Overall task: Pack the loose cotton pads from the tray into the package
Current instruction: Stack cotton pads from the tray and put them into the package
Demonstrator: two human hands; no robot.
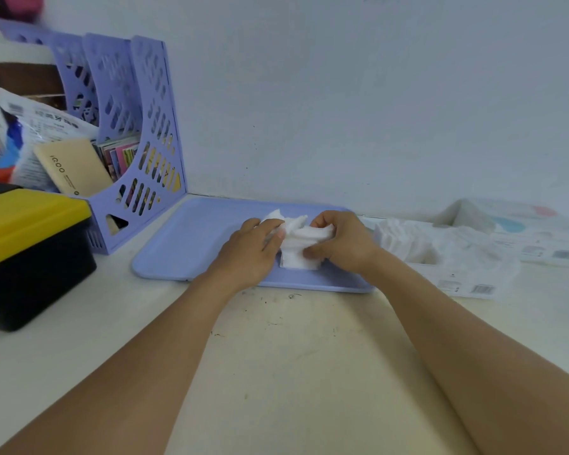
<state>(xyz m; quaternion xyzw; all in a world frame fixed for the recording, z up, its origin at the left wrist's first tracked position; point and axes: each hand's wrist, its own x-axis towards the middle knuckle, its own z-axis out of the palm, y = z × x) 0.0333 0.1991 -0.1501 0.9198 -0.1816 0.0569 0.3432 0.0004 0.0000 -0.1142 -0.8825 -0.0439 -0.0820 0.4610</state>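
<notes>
A: What fills the scene, biggest first?
B: A cream table (293,356), a lilac file rack (135,142) far left, a black and yellow box (30,251) near left

A: And the tray?
B: A lilac tray (184,244) lies centre, far side. Just right of it is the white package (457,257), open, with pads inside

A: The hands?
B: Both meet over the tray. The left hand (250,251) and right hand (342,241) curl their fingers round a bunch of white cotton pads (298,244), pinching it from either side

Cotton pads (299,247) lie on the tray (191,231), package (454,257) just right.
</notes>
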